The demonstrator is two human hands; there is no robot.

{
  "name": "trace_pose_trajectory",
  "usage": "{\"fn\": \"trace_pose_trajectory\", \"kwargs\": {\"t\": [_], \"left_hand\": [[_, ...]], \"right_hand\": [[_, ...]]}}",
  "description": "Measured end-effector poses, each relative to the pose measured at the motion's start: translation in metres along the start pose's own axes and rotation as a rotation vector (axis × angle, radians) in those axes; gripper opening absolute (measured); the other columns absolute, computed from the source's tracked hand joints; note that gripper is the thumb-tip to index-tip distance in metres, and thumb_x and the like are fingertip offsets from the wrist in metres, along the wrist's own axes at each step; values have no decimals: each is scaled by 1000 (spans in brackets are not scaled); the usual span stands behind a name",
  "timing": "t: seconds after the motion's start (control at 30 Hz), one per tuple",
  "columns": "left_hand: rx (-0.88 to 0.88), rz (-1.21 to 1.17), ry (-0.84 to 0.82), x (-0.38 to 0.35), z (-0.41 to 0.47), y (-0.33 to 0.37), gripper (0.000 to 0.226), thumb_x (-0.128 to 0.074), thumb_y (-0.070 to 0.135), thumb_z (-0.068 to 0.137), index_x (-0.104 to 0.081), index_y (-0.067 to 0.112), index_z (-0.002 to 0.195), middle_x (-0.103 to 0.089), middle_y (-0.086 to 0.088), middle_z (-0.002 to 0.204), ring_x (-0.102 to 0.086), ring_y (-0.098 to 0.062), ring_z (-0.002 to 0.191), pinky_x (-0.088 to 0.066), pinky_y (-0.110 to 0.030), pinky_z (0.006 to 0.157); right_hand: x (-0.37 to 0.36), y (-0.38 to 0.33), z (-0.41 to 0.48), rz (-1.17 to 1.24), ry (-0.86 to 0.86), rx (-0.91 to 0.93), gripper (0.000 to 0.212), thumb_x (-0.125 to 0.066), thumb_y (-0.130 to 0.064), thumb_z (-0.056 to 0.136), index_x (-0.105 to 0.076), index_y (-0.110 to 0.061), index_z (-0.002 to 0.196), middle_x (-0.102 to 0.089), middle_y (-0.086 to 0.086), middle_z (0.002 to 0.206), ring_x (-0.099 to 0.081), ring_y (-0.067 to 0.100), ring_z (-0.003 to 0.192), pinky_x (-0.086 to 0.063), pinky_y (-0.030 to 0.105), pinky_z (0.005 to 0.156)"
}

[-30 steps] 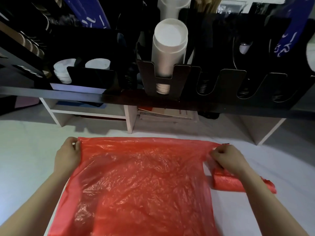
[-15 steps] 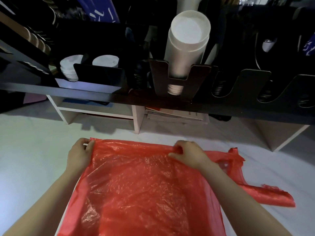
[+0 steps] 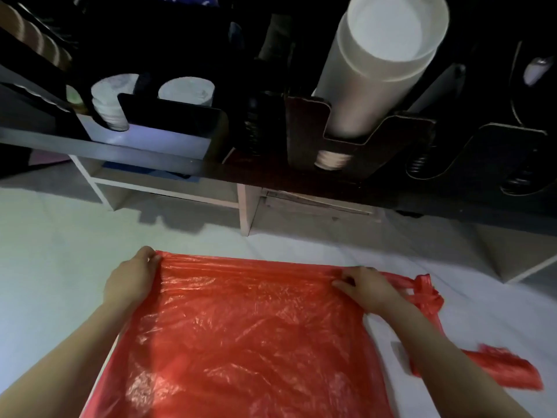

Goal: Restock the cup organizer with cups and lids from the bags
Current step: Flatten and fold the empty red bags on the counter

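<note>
Two hands grip far edge of red bag [image 3: 247, 333], flat on white table [image 3: 45, 267]: left hand [image 3: 129, 282] pinches far-left corner, right hand [image 3: 367, 292] pinches near handles [image 3: 425, 292]. Edge runs left-right between them; bag body lies toward person. Cup organizer [image 3: 307, 140] stands beyond, well apart.

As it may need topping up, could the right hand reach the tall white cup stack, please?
Probably, once it lets go: the right hand pinches the red bag, and nothing visible blocks the cup stack.
</note>
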State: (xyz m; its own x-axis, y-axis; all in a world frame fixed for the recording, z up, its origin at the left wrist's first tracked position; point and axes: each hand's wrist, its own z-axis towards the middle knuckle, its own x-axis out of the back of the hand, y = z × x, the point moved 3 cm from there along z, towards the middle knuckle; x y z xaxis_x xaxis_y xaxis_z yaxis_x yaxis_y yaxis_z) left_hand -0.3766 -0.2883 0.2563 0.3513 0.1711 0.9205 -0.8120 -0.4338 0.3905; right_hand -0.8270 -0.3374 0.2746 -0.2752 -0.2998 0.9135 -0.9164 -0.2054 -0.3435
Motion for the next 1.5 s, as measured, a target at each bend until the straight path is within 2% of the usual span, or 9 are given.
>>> {"fn": "trace_pose_trajectory", "kwargs": {"t": [0.13, 0.37, 0.63, 0.87, 0.93, 1.0, 1.13, 1.37, 1.5], "left_hand": [[29, 5, -5, -1, 11, 4, 29, -40, 40, 98, -55, 16, 105, -65, -24, 96, -58, -43, 90, -42, -41, 72], [182, -235, 22, 3, -2, 0, 38, -49, 41, 93, -53, 9, 114, -65, -20, 106, -58, -40, 100, -38, -40, 78], [64, -197, 56, 2, -17, 3, 11, -52, 25, 95, -55, 17, 102, -69, -15, 92, -61, -39, 88, -40, -39, 71], [-37, -422, 28, 8, -25, 12, 29, -46, 23, 97, -46, 19, 126, -62, -5, 114, -58, -24, 89, -40, -37, 80], [-41, -505, 53, 15, -39, 12, 32, -49, 21, 96, -46, 21, 128, -57, 0, 125, -59, -21, 102, -43, -37, 84], [-32, -525, 99, 23, -58, 8, 33, -49, 16, 95, -49, 24, 127, -55, 1, 129, -56, -20, 112, -44, -36, 86], [-23, -461, 120, 30, -107, 1, 35, -50, 15, 94, -51, 28, 127, -56, 4, 128, -54, -14, 108, -40, -30, 85], [-161, -77, -32, 18, -163, -7, 57, -34, 41, 92, -37, 19, 144, -34, -7, 150, -26, -25, 142, -17, -37, 115], [-217, 64, -22, 15, -182, -9, 59, -31, 42, 90, -44, 11, 140, -40, -13, 146, -36, -36, 135, -23, -47, 108]], "right_hand": [[2, 14, 0, -78, 25, -46, 33, -46, -41, 97, -67, -16, 102, -54, 4, 99, -57, 21, 91, -45, 31, 80], [6, 15, 8, -177, 18, -67, 39, -34, -45, 100, -59, -30, 125, -62, 1, 113, -56, 20, 106, -45, 35, 90], [10, 14, 13, -204, 61, -130, 31, -41, -48, 97, -51, -19, 95, -64, 1, 87, -60, 20, 82, -48, 33, 68], [16, -28, -5, -128, 477, 38, 25, -61, -19, 88, -63, -13, 113, -63, 8, 115, -56, 32, 106, -43, 40, 85], [5, -60, -8, -79, 424, 178, 35, -61, -26, 89, -60, -15, 122, -60, 7, 126, -53, 30, 119, -42, 40, 98], [-18, -91, -9, -60, 235, 286, 52, -51, -43, 93, -42, -25, 142, -38, -1, 150, -28, 20, 141, -23, 38, 115], [-60, -119, -1, -156, -9, 323, 66, -33, -59, 94, -2, -42, 150, 7, -7, 160, 15, 11, 144, 8, 39, 114], [-61, -126, 8, -220, 5, 221, 79, -13, -74, 83, -10, -34, 151, -2, 0, 161, 6, 20, 147, 3, 46, 116], [-61, -176, 21, -148, 57, 386, 65, -26, -59, 95, -18, -27, 151, -8, 0, 161, 1, 17, 147, 2, 39, 117]]}}
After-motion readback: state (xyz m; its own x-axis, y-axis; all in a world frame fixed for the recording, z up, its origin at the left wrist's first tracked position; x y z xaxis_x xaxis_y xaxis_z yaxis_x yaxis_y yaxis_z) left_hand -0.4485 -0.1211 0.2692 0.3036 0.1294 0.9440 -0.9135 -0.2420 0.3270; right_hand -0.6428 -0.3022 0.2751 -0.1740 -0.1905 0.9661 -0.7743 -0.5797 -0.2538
